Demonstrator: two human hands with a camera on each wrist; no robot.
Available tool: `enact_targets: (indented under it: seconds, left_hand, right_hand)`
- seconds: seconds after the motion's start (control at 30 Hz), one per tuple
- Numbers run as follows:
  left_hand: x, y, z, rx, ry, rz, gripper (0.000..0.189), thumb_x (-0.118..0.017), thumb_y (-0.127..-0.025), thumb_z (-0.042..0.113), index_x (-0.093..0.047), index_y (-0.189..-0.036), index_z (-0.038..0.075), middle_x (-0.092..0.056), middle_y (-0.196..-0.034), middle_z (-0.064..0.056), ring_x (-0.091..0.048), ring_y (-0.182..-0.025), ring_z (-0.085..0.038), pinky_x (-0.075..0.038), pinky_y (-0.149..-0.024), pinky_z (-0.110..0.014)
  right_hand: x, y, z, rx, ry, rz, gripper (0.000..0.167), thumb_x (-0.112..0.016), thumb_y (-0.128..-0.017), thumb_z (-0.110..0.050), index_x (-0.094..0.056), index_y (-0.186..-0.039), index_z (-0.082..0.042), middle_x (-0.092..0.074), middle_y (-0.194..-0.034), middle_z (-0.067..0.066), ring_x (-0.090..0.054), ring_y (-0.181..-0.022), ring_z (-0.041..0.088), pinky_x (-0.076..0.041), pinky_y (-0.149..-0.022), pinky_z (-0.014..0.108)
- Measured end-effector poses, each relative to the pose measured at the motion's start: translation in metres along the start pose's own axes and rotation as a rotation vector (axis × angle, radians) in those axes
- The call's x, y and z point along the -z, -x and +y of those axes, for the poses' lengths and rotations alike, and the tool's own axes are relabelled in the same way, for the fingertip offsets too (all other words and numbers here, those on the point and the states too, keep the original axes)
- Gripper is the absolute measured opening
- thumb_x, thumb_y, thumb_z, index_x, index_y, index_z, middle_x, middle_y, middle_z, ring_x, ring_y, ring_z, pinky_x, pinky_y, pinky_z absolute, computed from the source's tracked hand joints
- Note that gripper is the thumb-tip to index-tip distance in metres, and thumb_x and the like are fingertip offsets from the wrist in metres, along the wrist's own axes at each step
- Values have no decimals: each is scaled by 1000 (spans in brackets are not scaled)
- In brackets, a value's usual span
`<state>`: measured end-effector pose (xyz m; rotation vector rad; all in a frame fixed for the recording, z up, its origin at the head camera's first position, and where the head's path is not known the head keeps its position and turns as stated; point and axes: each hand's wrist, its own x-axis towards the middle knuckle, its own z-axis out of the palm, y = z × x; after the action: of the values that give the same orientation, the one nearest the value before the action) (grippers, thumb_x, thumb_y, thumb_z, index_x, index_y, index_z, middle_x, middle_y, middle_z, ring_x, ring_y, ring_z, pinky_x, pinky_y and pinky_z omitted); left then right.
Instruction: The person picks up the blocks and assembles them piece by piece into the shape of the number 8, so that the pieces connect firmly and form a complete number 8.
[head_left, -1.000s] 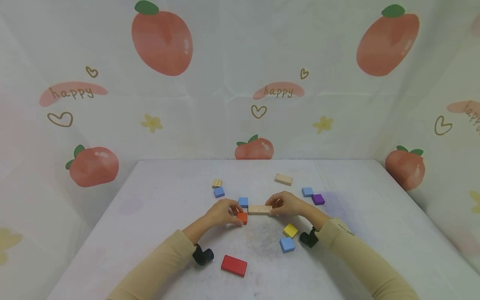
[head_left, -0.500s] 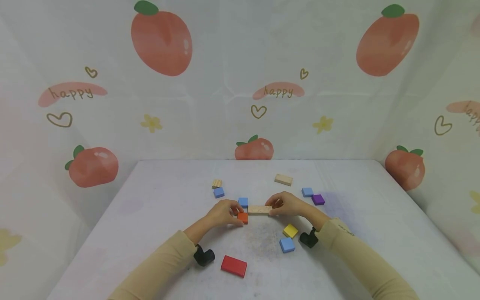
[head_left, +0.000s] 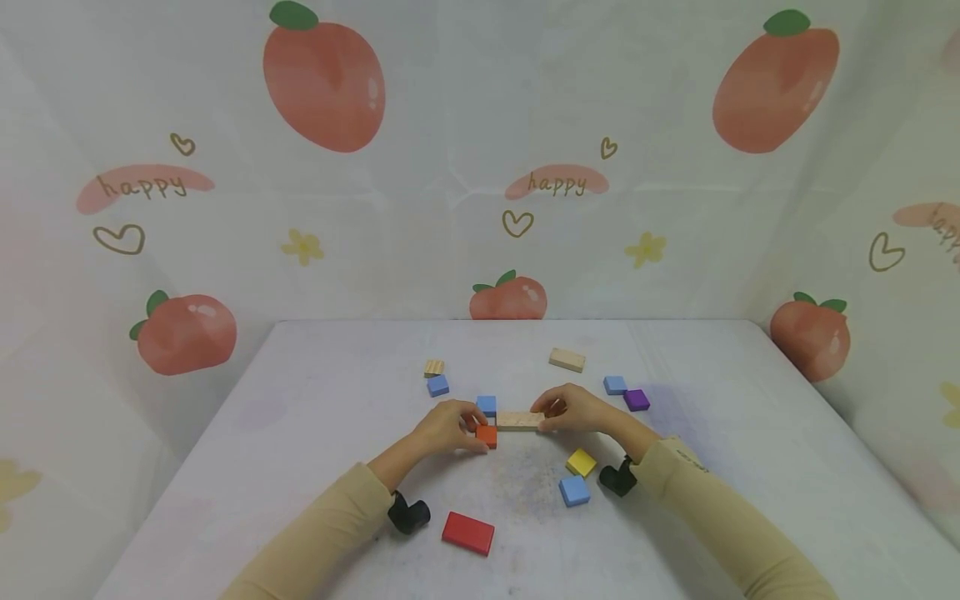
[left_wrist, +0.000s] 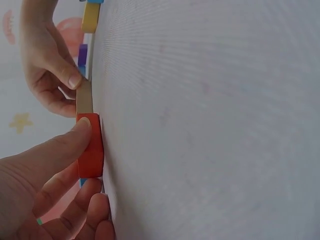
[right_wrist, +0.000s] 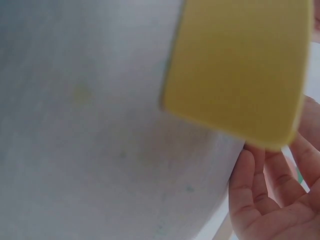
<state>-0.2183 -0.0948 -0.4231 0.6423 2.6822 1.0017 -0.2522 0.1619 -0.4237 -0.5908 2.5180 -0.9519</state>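
Observation:
Near the middle of the table, my left hand (head_left: pixel 447 427) pinches a small orange-red block (head_left: pixel 487 437) between thumb and fingers. In the left wrist view the thumb lies on the near side of that orange-red block (left_wrist: pixel 91 152). Just behind it sits a light blue block (head_left: pixel 486 406). A long plain wooden block (head_left: pixel 517 422) lies crosswise to their right, its left end close beside them. My right hand (head_left: pixel 576 409) holds the right end of this wooden block with thumb and fingers. In the right wrist view a yellow block covers part of the right hand (right_wrist: pixel 280 200).
In front of the right hand lie the yellow block (head_left: pixel 581 462) and a blue block (head_left: pixel 574 491). Nearer stands a red block (head_left: pixel 468 533). Farther back are a wooden block (head_left: pixel 567 359), blue (head_left: pixel 615 384) and purple (head_left: pixel 637 400) blocks, a striped block (head_left: pixel 434 367) and another blue block (head_left: pixel 438 385).
My left hand and the orange-red block have shifted very slightly to the right over the last second. The right hand and the wooden block look unmoved.

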Motion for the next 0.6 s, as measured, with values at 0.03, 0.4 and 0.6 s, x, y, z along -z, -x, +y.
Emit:
enact_targets:
  seconds: [0.03,0.4,0.6]
  left_hand:
    - [0,0,0,-4,0,1,33,-81,-70,18,-67,-97,7,-63,-84,-4,-49,-71,-10,-40,-61,-19]
    - [2,1,-6,3,56,-23,33,-80,-72,17,-66,-100,6,-64,-88,-7,-52,-75,-11,-44,-64,-20]
    - [5,3,-10,17,110,-45,33,-77,-75,16,-66,-103,4,-64,-90,-8,-52,-76,-11,-44,-63,-18]
  right_hand:
    - [0,0,0,-1,0,0,25,-70,-82,-17,-67,-105,-8,-66,-100,5,-56,-88,14,-52,-81,31]
    - [0,0,1,6,-2,1,25,-70,-82,-16,-67,-105,-8,-65,-99,5,-55,-86,14,-52,-78,29]
    - [0,0,1,3,-10,0,25,-70,-83,-16,-67,-105,-7,-66,-102,6,-57,-89,15,-53,-81,31]
